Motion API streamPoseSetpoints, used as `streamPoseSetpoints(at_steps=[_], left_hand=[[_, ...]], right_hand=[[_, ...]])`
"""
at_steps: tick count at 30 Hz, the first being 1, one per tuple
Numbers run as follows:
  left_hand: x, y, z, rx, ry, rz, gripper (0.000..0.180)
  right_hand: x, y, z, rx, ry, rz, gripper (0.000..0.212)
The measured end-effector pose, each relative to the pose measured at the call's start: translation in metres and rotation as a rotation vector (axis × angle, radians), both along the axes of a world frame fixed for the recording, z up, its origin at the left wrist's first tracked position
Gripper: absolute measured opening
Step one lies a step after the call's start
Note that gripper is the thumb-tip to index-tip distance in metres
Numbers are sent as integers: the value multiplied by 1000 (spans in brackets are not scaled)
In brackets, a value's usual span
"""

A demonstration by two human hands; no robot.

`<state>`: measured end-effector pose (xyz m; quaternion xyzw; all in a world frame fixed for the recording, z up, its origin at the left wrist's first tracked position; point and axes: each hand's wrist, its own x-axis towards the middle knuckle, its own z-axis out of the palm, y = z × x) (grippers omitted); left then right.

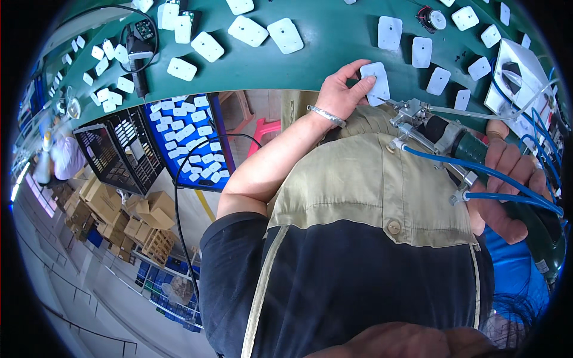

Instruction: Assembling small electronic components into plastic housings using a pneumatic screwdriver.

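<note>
- Hose-fed tool [468,145]: gripped by the right hand [512,164]; best kept steady and square to the work.
- White plate [376,83]: pinched in the left hand [343,89], beside the tool's tip [390,104]; the thumb should probably stay clear.
- Hidden: left fingertips behind the plate; whether tip and plate touch, I can't tell.

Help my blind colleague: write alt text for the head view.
A person's left hand holds a white plate beside the tip of a blue-hosed tool in the right hand; similar plates lie across a green table.
</note>
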<state>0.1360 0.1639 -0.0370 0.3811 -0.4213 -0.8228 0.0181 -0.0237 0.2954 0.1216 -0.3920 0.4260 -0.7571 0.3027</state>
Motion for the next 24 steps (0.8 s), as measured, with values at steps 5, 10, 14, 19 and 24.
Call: streamPoseSetpoints(at_steps=[5,10,14,19,24], left_hand=[[-3,2,2,14,50,60,38],[-1,3,11,79,29,119,37],[1,7,9,-16,-2,61,37],[-13,-9,-12,-19,153,116,31],[9,-32,-19,-81,11,195,28]], right_hand=[[1,-2,1,-3,-12,8,50],[-3,-7,0,-27,7,153,48],[6,-7,-10,-64,-63,87,47],[11,-6,16,-80,-54,-73,52],[0,-5,2,-50,-26,-9,50]])
